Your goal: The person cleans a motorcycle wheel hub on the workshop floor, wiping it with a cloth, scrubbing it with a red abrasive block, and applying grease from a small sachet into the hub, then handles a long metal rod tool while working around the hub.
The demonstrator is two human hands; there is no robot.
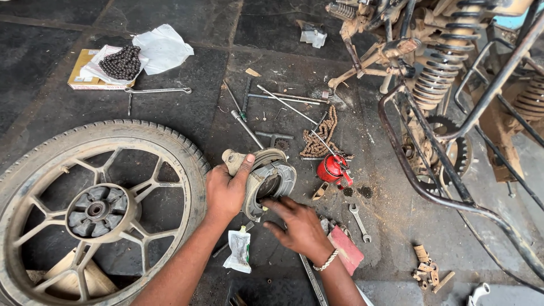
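Two hands engaged | brake drum plate [271, 180] clasped by left hand [225, 192] | right hand [298, 226] fingers [277, 204] released, touching plate | wheel [90, 209] beside plate.

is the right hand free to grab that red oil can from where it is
Probably yes: the right hand is empty, fingers spread by the brake drum plate, and the red oil can stands just beyond it with nothing between.

You have two hands in view, the left hand [225, 192] and the right hand [297, 226]. On the floor you have one wheel [90, 209], two chains [121, 62] [323, 135], one red oil can [333, 169] and one small wrench [359, 222].
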